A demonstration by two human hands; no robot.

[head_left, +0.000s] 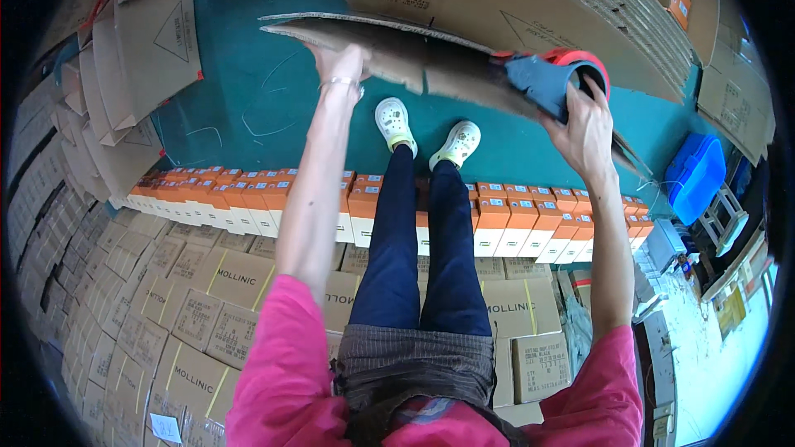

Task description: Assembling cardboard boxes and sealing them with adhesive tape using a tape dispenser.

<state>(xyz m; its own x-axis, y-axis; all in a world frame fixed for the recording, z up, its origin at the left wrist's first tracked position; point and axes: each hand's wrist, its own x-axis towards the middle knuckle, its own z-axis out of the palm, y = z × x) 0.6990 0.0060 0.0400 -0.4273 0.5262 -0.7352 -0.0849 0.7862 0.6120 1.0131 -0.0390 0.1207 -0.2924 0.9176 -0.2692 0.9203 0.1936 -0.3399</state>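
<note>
A flat, folded brown cardboard box [397, 56] is held up in front of me, spanning from left to right. My left hand [339, 66] is closed on its near edge toward the left end, with the fingers partly hidden by the board. In my right hand [584, 124] is a tape dispenser [538, 80] with a grey body and a red rim. The fingers of that hand are hooked into its round opening. The dispenser lies against the right part of the cardboard. Whether tape is stuck to the board cannot be made out.
Beyond the held box leans a stack of flattened cartons [563, 8]. Opened cartons [157, 50] stand at the left. Rows of orange-and-white boxes [522, 219] line the green floor [240, 74] behind my shoes, with sealed cartons [236, 277] behind them. A blue bin [697, 178] stands right.
</note>
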